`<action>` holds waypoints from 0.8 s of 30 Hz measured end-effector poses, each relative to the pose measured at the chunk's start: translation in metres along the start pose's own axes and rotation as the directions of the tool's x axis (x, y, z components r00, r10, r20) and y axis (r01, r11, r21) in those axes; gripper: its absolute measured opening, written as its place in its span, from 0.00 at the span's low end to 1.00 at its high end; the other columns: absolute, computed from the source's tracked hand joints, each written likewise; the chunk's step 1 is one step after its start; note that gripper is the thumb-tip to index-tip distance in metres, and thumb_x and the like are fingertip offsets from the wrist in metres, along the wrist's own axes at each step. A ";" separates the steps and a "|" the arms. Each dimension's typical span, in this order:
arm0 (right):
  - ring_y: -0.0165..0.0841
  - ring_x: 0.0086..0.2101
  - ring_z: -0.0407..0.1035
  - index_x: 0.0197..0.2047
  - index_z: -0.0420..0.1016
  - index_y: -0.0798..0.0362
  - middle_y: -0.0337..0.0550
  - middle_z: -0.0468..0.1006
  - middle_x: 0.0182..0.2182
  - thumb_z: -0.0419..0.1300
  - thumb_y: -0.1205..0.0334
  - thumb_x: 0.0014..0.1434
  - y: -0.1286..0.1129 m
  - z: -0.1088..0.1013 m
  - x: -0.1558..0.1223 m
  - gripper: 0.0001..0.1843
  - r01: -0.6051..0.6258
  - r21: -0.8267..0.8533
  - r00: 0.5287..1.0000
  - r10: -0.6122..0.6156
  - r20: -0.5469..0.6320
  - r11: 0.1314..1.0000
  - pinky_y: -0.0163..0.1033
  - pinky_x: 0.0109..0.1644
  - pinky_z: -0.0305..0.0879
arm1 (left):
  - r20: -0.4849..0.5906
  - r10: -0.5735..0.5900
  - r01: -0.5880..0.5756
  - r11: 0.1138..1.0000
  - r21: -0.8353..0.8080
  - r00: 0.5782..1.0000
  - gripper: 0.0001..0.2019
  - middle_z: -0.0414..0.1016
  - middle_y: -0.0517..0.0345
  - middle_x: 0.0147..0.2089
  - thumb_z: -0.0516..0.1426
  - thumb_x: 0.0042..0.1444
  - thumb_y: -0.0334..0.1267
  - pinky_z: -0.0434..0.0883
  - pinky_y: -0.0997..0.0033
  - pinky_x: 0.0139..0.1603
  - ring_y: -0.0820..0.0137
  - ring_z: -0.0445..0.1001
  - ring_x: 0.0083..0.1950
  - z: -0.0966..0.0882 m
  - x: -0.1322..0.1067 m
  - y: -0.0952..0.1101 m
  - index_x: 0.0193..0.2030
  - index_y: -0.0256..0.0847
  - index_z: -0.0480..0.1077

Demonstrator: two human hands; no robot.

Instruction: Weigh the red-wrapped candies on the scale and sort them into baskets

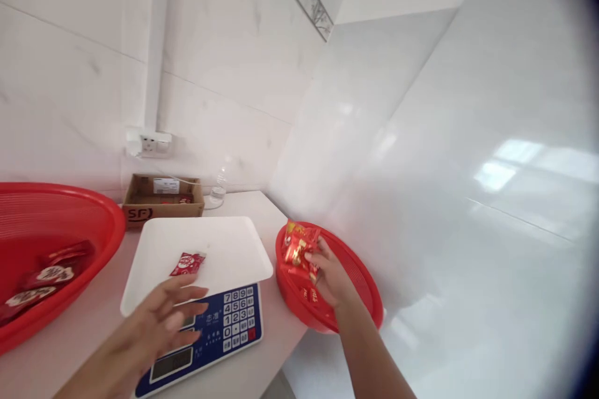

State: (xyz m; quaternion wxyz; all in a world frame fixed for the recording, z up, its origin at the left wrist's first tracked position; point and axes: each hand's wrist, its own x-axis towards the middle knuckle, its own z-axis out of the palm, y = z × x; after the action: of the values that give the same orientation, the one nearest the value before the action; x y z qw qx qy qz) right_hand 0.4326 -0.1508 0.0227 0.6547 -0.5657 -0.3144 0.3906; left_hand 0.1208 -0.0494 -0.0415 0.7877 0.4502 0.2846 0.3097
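My right hand [330, 271] is closed on several red and gold candy packets [298, 250], held over the red basket [360, 262] on the right. More red packets [309, 294] lie inside that basket. My left hand [163, 318] hovers with its fingers apart over the front of the digital scale [215, 330], partly covering its display. On the scale's white tray [229, 246] lies a small dark red packet [188, 263], just beyond my left fingertips. Nothing is seen in the left hand.
A large red basket [105, 212] with dark red packets [56, 273] stands at the left. Behind the scale are an open cardboard box [163, 207] and a clear plastic bottle [219, 186]. A wall socket [152, 144] is above them. Walls border the table's back and right.
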 end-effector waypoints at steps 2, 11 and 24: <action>0.40 0.43 0.75 0.51 0.68 0.43 0.40 0.80 0.44 0.70 0.62 0.43 0.019 0.038 -0.018 0.31 -0.045 0.129 0.990 0.027 0.139 0.991 0.49 0.50 0.70 | -0.017 0.004 -0.004 1.000 -0.004 1.000 0.41 0.67 0.46 0.64 0.66 0.44 0.57 0.74 0.52 0.49 0.47 0.64 0.65 0.016 -0.003 -0.006 0.65 0.55 0.58; 0.40 0.48 0.72 0.51 0.73 0.44 0.42 0.77 0.48 0.71 0.57 0.48 0.069 0.140 -0.053 0.26 -0.131 0.097 0.854 0.062 0.517 0.987 0.45 0.54 0.65 | 0.146 -0.068 0.075 0.996 -0.041 0.987 0.36 0.75 0.46 0.56 0.64 0.53 0.51 0.75 0.58 0.46 0.55 0.78 0.50 0.019 -0.020 0.020 0.66 0.46 0.56; 0.40 0.42 0.75 0.47 0.77 0.47 0.46 0.80 0.46 0.73 0.45 0.43 0.074 0.147 -0.040 0.29 -0.140 0.143 0.979 0.115 0.168 0.980 0.45 0.48 0.71 | -0.023 0.096 -0.092 0.989 0.119 0.995 0.27 0.77 0.50 0.54 0.65 0.53 0.48 0.76 0.60 0.47 0.57 0.77 0.52 -0.012 -0.015 0.048 0.57 0.45 0.64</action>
State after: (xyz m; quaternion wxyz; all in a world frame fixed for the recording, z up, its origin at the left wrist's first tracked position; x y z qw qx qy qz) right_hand 0.2758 -0.1090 -0.0251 0.6428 -0.4996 -0.2973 0.4988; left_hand 0.0911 -0.0353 -0.0019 0.7402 0.5044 0.2919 0.3354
